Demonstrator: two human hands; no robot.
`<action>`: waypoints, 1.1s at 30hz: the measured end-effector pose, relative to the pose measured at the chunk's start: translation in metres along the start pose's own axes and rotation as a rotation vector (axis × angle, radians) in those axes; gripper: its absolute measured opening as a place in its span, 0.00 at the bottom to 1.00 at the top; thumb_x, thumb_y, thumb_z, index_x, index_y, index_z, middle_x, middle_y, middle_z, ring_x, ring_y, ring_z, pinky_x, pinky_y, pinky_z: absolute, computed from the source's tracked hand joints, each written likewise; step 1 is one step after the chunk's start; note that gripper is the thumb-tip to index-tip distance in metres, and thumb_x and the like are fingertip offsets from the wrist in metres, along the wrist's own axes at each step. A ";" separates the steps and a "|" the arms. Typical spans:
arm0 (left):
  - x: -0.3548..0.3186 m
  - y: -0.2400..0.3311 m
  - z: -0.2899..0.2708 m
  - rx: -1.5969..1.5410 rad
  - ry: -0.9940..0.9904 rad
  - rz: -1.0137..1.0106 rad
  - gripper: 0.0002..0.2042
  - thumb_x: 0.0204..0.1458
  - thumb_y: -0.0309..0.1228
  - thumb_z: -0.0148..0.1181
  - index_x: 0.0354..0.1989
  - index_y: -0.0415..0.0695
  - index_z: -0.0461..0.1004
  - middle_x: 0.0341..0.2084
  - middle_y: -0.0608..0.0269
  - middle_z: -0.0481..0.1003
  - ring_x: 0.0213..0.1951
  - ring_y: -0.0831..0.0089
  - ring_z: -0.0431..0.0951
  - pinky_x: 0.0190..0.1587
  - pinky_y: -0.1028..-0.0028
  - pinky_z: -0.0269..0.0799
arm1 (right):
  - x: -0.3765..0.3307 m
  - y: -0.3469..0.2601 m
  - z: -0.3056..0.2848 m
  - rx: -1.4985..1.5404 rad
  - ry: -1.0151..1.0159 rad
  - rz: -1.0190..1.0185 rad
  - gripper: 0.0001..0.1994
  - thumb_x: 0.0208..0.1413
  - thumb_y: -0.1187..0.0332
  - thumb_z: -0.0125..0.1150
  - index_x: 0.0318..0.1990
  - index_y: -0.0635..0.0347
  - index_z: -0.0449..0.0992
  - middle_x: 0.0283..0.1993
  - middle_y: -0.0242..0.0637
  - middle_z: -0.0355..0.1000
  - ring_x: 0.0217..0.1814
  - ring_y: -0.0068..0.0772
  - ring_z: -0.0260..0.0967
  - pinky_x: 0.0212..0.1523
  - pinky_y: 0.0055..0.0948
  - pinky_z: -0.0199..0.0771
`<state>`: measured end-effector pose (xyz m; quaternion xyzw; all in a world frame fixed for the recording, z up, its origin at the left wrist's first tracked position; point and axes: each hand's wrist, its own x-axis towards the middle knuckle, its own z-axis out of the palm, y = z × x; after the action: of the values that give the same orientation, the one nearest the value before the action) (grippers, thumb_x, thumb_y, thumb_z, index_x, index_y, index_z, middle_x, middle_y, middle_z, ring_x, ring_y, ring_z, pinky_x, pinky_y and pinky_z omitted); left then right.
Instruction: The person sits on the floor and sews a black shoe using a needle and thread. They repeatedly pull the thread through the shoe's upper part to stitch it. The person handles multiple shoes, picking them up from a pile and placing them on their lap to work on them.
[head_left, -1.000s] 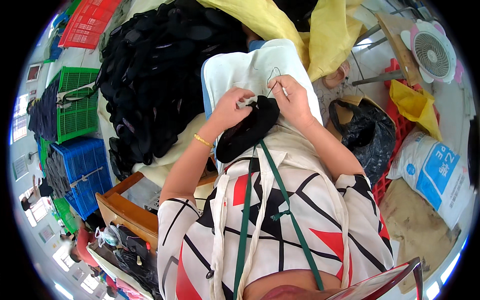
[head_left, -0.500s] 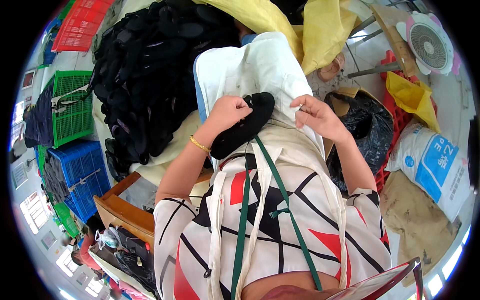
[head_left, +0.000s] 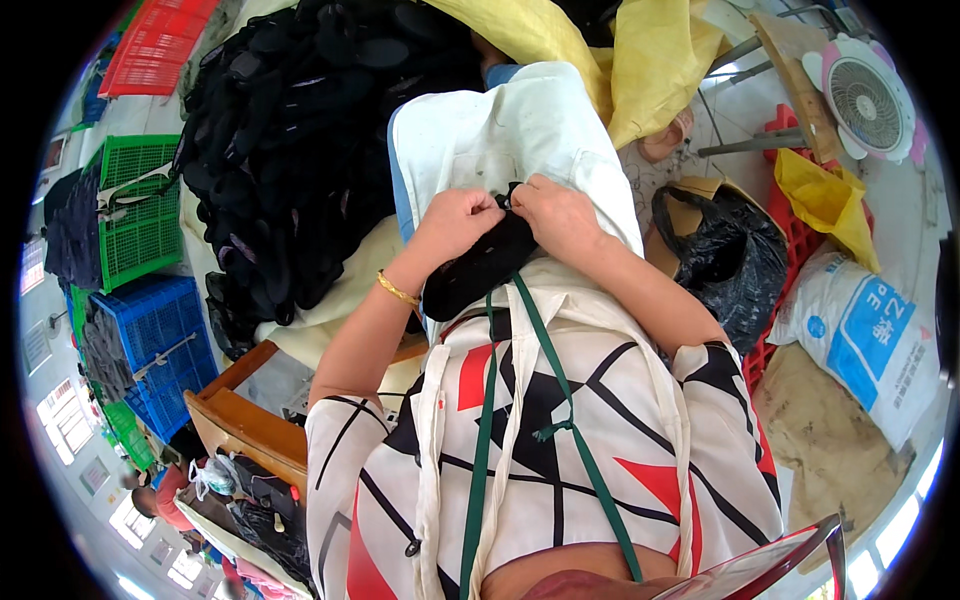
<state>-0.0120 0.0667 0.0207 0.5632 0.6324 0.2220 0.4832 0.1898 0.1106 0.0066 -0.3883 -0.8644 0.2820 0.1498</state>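
1. Two hands now meet at the top end of the black shoe upper, at frame centre. A sec ago they sat apart on it; half a sec ago the right hand had swung off to 3 o'clock with fingers spread. It's back now.
2. Left hand: fingers curled, pinched shut on the upper's top edge. A gold bangle sits on that wrist.
3. Right hand: thumb and fingertips closed on the same top edge, knuckle to knuckle w/ the left hand. Can't tell if a needle or small tool is between the fingers, too small.
4. Upper lies slanted over the white cloth on the lap, its low end pointing to 7 o'clock and its top end to 1 o'clock, under both hands.
5. Judgement: the return of the right hand suggests fine work on that top edge is in hand, not a reach for the next piece.
6. Around: big heap of black shoe pieces at 10–11 o'clock. Green crate and blue crate at 9 o'clock. Black bag at 3 o'clock, white sack beyond it, small fan at 1–2 o'clock.
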 end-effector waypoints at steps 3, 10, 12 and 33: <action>0.012 -0.025 0.002 -0.098 -0.010 0.048 0.07 0.55 0.30 0.63 0.34 0.38 0.79 0.21 0.70 0.74 0.24 0.82 0.70 0.28 0.77 0.67 | 0.002 0.003 0.001 0.095 -0.026 0.020 0.02 0.56 0.68 0.58 0.35 0.53 0.76 0.36 0.38 0.72 0.37 0.47 0.73 0.35 0.42 0.73; 0.010 -0.031 0.013 -0.347 -0.100 -0.155 0.06 0.56 0.31 0.63 0.35 0.41 0.79 0.24 0.74 0.73 0.23 0.87 0.65 0.25 0.83 0.59 | 0.002 -0.016 0.018 0.244 0.046 0.117 0.02 0.58 0.69 0.58 0.34 0.54 0.75 0.38 0.38 0.74 0.38 0.48 0.73 0.38 0.40 0.74; 0.008 -0.023 0.010 -0.432 -0.084 -0.233 0.06 0.56 0.31 0.64 0.34 0.41 0.79 0.23 0.74 0.73 0.22 0.87 0.65 0.24 0.83 0.58 | 0.005 -0.010 0.021 0.365 0.112 0.085 0.03 0.61 0.68 0.56 0.36 0.54 0.74 0.37 0.37 0.74 0.35 0.43 0.74 0.35 0.36 0.74; -0.018 0.027 0.031 0.363 0.195 0.214 0.20 0.37 0.42 0.72 0.13 0.41 0.69 0.23 0.50 0.71 0.33 0.52 0.73 0.38 0.57 0.69 | -0.148 0.090 -0.060 1.315 0.508 0.860 0.02 0.64 0.68 0.58 0.39 0.53 0.74 0.19 0.19 0.54 0.16 0.13 0.48 0.15 0.17 0.46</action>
<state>0.0268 0.0495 0.0361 0.6804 0.6426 0.2081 0.2843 0.3679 0.0700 -0.0057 -0.5703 -0.2388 0.6665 0.4165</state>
